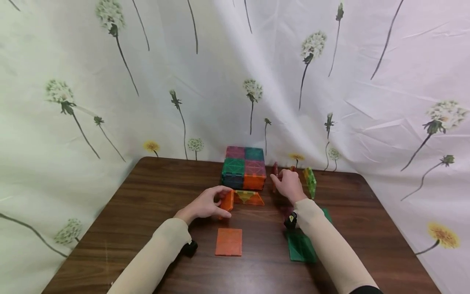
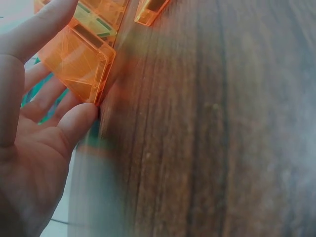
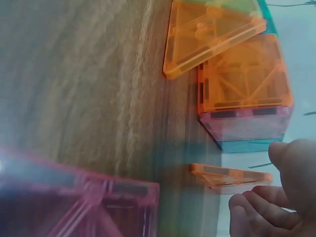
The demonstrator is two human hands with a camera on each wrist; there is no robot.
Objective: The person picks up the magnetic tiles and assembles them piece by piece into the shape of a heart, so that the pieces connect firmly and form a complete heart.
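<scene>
My left hand (image 1: 205,204) pinches an orange magnetic tile (image 1: 227,200) between thumb and fingers, holding it upright. Its far edge meets a low row of orange and yellow triangle tiles (image 1: 249,197) in front of a tile box (image 1: 244,167). That box has purple, teal, green and orange panels. Beyond the box's right side, my right hand (image 1: 290,185) reaches to a standing red-orange tile (image 1: 275,167). In the right wrist view, the fingers lie beside an orange tile (image 3: 227,175), with the thumb spread apart from them; whether they touch is unclear.
An orange square tile (image 1: 229,242) lies flat near the table's middle. Green tiles (image 1: 301,247) lie below my right forearm. A yellow-green tile (image 1: 310,181) stands right of my right hand. A flowered curtain (image 1: 205,102) hangs behind the wooden table (image 1: 165,175).
</scene>
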